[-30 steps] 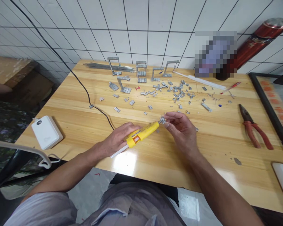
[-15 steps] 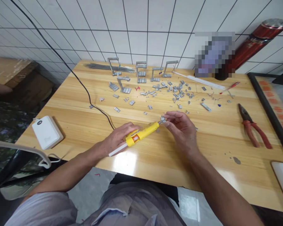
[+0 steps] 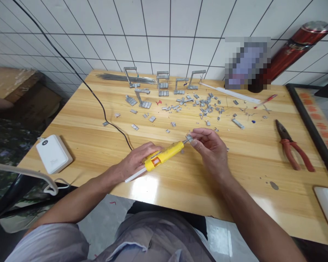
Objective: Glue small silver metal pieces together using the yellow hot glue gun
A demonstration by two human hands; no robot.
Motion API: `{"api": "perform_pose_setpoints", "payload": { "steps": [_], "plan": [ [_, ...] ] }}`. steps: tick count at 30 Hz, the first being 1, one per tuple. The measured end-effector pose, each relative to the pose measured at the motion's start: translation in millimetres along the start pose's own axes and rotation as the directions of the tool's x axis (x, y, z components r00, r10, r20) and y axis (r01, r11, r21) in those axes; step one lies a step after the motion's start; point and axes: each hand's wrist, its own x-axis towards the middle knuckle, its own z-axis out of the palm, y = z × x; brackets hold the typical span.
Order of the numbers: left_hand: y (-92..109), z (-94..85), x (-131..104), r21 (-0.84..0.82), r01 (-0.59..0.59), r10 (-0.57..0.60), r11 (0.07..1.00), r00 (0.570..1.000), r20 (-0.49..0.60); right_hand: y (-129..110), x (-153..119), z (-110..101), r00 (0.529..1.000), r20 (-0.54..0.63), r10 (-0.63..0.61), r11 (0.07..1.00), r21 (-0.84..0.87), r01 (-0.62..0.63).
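Note:
My left hand point(image 3: 138, 158) is closed around a yellow hot glue gun point(image 3: 164, 156), with a white glue stick point(image 3: 135, 174) poking out of its back end. The gun's nozzle points to the right and meets a small grey metal piece point(image 3: 190, 138). That piece is pinched between the thumb and fingers of my right hand point(image 3: 209, 147). Behind my hands, many similar grey pieces point(image 3: 206, 107) lie scattered over the wooden table point(image 3: 98, 160). Several small grey bracket-like stands point(image 3: 143, 98) rise near the wall.
Red-handled pliers point(image 3: 292, 147) lie at the right, near a black-edged frame point(image 3: 313, 134). A red flask point(image 3: 292, 54) leans by the tiled wall. At the left sits a white power bank point(image 3: 54, 154), and a black cable point(image 3: 101, 105) crosses the table. Thin metal rods point(image 3: 125, 78) lie at the back.
Almost nothing differs. The glue gun and both hands keep their places, with the nozzle still at the grey piece; the whole view has shifted very slightly.

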Motion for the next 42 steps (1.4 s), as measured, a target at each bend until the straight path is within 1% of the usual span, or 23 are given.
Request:
{"api": "perform_pose_setpoints", "payload": {
  "steps": [4, 10, 14, 17, 20, 23, 29, 32, 34, 36, 37, 40, 42],
  "plan": [
    [-0.5, -0.1, -1.8, -0.031, -0.013, 0.012, 0.999, 1.000, -0.008, 0.8, 0.7, -0.6, 1.000, -0.009, 0.018, 1.000, -0.005, -0.018],
    [-0.3, 1.4, -2.5, 0.019, 0.008, -0.008, 1.000, 1.000, -0.024, 1.7, 0.8, -0.3, 1.000, 0.005, 0.014, 1.000, 0.003, -0.014],
    [-2.2, 3.9, -3.2, -0.034, -0.019, 0.018, 0.999, 0.999, -0.027, 2.5, 1.2, 0.1, 0.999, 0.000, 0.033, 0.999, 0.022, -0.033],
    [-2.2, 3.9, -3.4, -0.039, -0.031, 0.030, 0.999, 0.999, -0.027, 2.5, 1.5, 0.5, 0.999, -0.004, 0.037, 0.998, 0.043, -0.037],
    [-0.9, 2.4, -2.9, 0.001, 0.007, -0.007, 1.000, 0.999, -0.034, 2.3, 0.9, 1.0, 0.999, 0.003, 0.034, 0.998, 0.045, -0.034],
    [-0.3, 0.9, -2.1, 0.027, 0.038, -0.038, 0.999, 0.999, -0.023, 2.6, 0.4, 1.1, 0.999, 0.008, 0.035, 0.999, 0.041, -0.035],
    [-2.5, 2.2, -2.1, -0.026, 0.004, -0.004, 1.000, 1.000, 0.010, 5.4, 4.7, -2.0, 0.999, -0.027, 0.034, 0.999, 0.004, -0.034],
    [-4.4, 4.2, -3.6, -0.017, 0.014, -0.014, 1.000, 0.999, -0.043, 6.7, 6.9, -4.3, 0.999, -0.041, 0.036, 0.999, -0.038, -0.037],
    [-5.1, 2.8, -5.2, 0.031, 0.066, -0.062, 0.997, 0.991, -0.116, 7.2, 7.5, -5.3, 0.999, -0.043, 0.031, 0.998, -0.062, -0.034],
    [-5.2, -3.2, -6.7, 0.104, 0.180, -0.155, 0.978, 0.966, -0.209, 7.4, 7.6, -5.6, 0.999, -0.046, 0.028, 0.997, -0.074, -0.031],
    [-5.6, -8.3, -7.4, 0.138, 0.254, -0.213, 0.957, 0.942, -0.258, 7.6, 7.8, -5.6, 0.998, -0.047, 0.029, 0.996, -0.078, -0.033],
    [-13.0, -31.2, -9.5, 0.193, 0.466, -0.359, 0.863, 0.836, -0.415, 8.9, 8.7, -5.3, 0.998, -0.039, 0.045, 0.994, -0.095, -0.048],
    [-27.0, -52.0, -11.3, 0.199, 0.550, -0.399, 0.811, 0.769, -0.499, 10.6, 9.7, -5.1, 0.998, -0.028, 0.057, 0.992, -0.111, -0.059]
  ]
}}
